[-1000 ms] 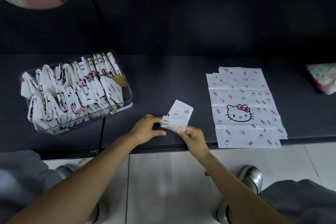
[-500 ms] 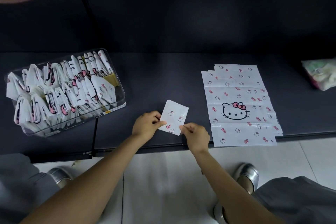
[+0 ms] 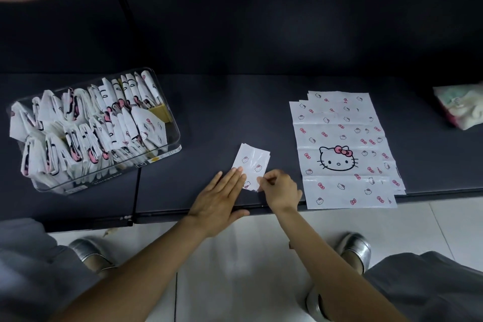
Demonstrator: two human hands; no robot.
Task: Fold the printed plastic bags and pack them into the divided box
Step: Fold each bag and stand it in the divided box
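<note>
Folded bag (image 3: 252, 165) sits flat on the dark table (image 3: 222, 117) near the front edge; left hand (image 3: 218, 197) presses it with straight fingers; right hand (image 3: 281, 188) pinches its near corner; divided box (image 3: 167, 150) off left, pretty stuffed.

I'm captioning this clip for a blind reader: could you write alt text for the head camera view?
A person's left hand presses flat on a small folded printed bag on a dark table while the right hand pinches its near corner. A clear divided box packed with folded bags sits to the left; a stack of flat printed bags lies to the right.
</note>
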